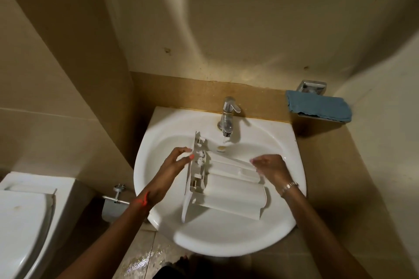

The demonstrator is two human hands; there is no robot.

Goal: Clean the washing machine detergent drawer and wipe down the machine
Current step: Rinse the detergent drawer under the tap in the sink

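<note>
The white detergent drawer (pixel 229 190) lies across the basin of the white sink (pixel 158 156), its front panel at the left and its compartments facing down. My left hand (pixel 174 165) grips the front panel near its upper end, thumb and fingers curled round the edge. At the drawer's right end, my right hand (pixel 271 167) has its fingers curled at the drawer's back edge; the exact grip is hidden. A thin stream of water runs from the chrome tap (pixel 227 118) just beyond the drawer. The washing machine is out of view.
A blue cloth (pixel 319 107) hangs on a chrome wall holder at the right. A toilet (pixel 20 217) stands at the lower left, with a paper holder (pixel 114 201) on the wall beside it. The tiled floor (pixel 145 258) below the sink looks wet.
</note>
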